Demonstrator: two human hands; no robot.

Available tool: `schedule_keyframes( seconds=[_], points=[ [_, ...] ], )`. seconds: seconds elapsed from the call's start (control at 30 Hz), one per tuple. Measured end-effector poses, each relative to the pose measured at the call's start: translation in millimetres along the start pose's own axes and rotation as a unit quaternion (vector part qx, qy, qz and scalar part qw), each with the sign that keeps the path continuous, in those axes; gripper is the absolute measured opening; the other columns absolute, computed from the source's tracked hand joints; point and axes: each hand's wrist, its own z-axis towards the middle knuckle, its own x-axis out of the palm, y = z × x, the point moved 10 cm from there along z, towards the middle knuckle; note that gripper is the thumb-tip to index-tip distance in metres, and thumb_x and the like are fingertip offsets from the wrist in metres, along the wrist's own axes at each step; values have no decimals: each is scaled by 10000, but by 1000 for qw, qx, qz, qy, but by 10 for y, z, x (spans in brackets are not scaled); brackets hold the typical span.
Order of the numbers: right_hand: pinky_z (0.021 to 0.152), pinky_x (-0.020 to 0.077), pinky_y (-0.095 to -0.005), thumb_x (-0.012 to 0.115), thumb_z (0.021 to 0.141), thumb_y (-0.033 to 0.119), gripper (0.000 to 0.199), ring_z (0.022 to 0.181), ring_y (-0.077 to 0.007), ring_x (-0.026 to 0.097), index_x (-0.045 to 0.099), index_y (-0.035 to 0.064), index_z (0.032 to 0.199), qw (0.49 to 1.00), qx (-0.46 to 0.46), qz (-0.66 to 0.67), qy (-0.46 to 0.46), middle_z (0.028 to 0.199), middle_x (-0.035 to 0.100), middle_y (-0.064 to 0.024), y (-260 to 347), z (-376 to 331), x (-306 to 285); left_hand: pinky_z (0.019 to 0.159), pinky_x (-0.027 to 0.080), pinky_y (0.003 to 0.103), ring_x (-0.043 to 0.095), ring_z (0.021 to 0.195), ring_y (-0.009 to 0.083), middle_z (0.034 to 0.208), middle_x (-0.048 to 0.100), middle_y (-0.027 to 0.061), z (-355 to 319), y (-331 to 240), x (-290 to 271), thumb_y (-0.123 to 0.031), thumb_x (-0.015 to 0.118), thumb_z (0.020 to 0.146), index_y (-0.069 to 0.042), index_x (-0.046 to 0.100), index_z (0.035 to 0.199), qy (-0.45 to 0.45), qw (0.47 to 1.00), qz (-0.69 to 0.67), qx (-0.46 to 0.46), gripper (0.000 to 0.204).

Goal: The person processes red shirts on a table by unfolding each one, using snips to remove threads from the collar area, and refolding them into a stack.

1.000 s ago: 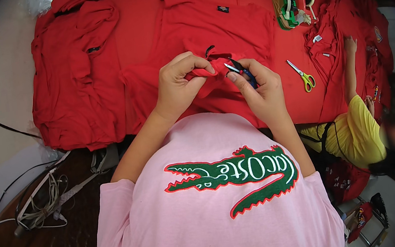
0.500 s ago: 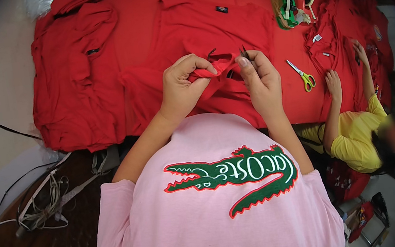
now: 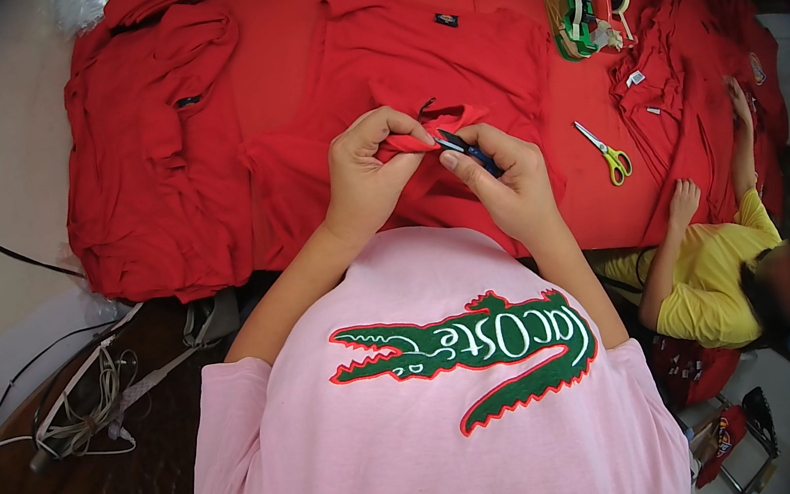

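Note:
My left hand (image 3: 366, 172) is closed, pinching a gathered fold of the red shirt (image 3: 425, 66) between thumb and fingertips. In my right hand (image 3: 510, 180) is a small pair of dark thread snips (image 3: 476, 153). Their pointed tip lies right at the pinched fold, next to my left fingertips. The shirt spreads over the red-covered table beyond my hands, with a small black label (image 3: 446, 20) on it. A dark thread or cord end (image 3: 427, 106) shows just above the fold. Whether the blades touch a thread is too small to tell.
Yellow-handled scissors (image 3: 616, 163) lie right of my hands. Behind them sits a holder with tape rolls (image 3: 587, 10). A red garment pile (image 3: 157, 169) covers the table's left side. A co-worker in a yellow shirt (image 3: 708, 279) handles red garments at the right. Cables (image 3: 86, 417) hang at lower left.
My right hand has turned and moved left, bringing the snips' tip from pointing upward to the fold. My left hand keeps its pinch. The co-worker's hands have shifted.

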Motion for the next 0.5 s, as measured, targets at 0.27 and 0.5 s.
schedule_keyframes(
  seconds=[0.27, 0.5],
  points=[
    [547, 365, -255, 735, 947, 146, 154, 601, -71, 437, 691, 0, 973, 1000, -9, -19, 0, 666, 526, -9, -1, 21, -1, 798, 468, 227, 609, 853, 74, 876, 663, 2, 2, 48, -8, 80, 693, 855, -43, 671, 887, 6, 1000, -13, -12, 129],
    [539, 354, -253, 716, 970, 163, 179, 604, -62, 428, 687, -13, 978, 995, -1, 78, -61, 662, 514, 28, -226, 33, -114, 806, 468, 226, 605, 857, 69, 882, 661, -2, 1, 40, -14, 84, 688, 854, -44, 672, 891, 8, 1000, -6, -10, 133]
  ],
)
